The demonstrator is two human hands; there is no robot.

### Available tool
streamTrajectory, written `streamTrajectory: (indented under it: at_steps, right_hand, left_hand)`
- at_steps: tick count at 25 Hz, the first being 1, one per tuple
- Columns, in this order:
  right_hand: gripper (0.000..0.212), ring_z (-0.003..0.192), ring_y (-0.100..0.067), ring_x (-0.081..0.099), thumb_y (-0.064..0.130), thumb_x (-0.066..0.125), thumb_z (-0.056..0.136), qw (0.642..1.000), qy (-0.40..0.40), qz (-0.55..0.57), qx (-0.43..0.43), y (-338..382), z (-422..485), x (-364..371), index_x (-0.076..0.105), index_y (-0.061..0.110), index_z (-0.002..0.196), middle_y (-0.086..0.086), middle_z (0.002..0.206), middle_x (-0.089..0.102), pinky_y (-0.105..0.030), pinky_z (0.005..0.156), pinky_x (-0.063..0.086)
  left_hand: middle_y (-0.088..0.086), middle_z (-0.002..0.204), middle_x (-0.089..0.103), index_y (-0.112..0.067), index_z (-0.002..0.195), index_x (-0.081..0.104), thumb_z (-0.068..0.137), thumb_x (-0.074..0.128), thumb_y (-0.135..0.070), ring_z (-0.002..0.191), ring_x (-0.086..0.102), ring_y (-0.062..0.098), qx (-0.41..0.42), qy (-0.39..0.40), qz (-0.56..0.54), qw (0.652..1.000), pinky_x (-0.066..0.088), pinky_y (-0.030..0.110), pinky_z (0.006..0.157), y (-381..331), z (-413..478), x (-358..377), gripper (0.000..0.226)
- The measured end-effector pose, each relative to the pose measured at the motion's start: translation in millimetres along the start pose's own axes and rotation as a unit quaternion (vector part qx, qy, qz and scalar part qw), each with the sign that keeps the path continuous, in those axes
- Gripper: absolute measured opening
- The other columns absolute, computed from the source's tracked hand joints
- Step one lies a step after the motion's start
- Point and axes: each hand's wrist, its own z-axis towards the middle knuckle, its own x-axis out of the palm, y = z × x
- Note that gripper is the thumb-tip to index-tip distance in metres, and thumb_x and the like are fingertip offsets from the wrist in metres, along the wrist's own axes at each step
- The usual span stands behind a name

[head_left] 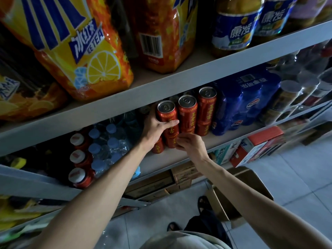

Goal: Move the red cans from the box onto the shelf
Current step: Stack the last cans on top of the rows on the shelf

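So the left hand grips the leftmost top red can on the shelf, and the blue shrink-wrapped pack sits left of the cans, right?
Not quite. The head view shows the blue shrink-wrapped pack right of the red cans, not left. The left hand does grip the leftmost top can on the shelf.

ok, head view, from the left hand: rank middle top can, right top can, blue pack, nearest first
1. Middle can: right beside the left can that the left hand grips.
2. Right can: one place further right in the row.
3. Blue pack: right of all three cans, past the end of the row.
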Motion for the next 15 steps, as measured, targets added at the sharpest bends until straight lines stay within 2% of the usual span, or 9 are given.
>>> streamTrajectory:
  at_steps: [3,8,11,15]
  right_hand:
    - [0.009,0.069,-0.014,0.073,-0.002,0.067,0.088,0.999,-0.001,0.034,0.014,2.5,6.9,6.1,0.069,0.007,0.089,-0.009,0.084,0.073,-0.024,0.067,0.06]
    - [0.002,0.082,-0.027,0.073,0.01,0.071,0.089,1.0,-0.009,0.023,0.02,-0.6,14.7,8.6,0.069,0.01,0.089,-0.014,0.089,0.074,-0.041,0.082,0.06]
    - [0.008,0.086,-0.027,0.074,0.015,0.069,0.091,1.0,-0.008,-0.005,0.006,-1.1,18.7,5.9,0.071,0.009,0.096,-0.016,0.095,0.075,-0.043,0.084,0.06]
    - [0.006,0.086,-0.023,0.075,0.021,0.069,0.091,0.999,-0.011,-0.037,0.002,1.5,22.0,3.4,0.073,0.018,0.088,-0.009,0.091,0.077,-0.046,0.085,0.059]
  left_hand:
    - [0.011,0.126,0.063,-0.008,0.132,0.049,0.063,0.09,-0.015,0.119,0.059,0.022,-0.007,-0.006,0.004,1.0,0.043,0.045,0.108,2.3,1.0,1.7,0.081]
    - [0.009,0.127,0.063,-0.009,0.134,0.047,0.063,0.09,-0.015,0.119,0.059,0.019,-0.003,0.001,0.017,1.0,0.044,0.041,0.107,5.4,1.6,2.7,0.084]
    - [0.009,0.127,0.062,-0.008,0.137,0.041,0.061,0.09,-0.011,0.118,0.06,0.02,0.003,0.011,0.037,0.999,0.045,0.037,0.105,8.3,0.9,2.4,0.09]
    - [0.008,0.125,0.063,-0.009,0.135,0.044,0.063,0.089,-0.01,0.116,0.06,0.018,0.004,0.025,0.067,0.997,0.045,0.033,0.104,11.6,1.1,0.2,0.085]
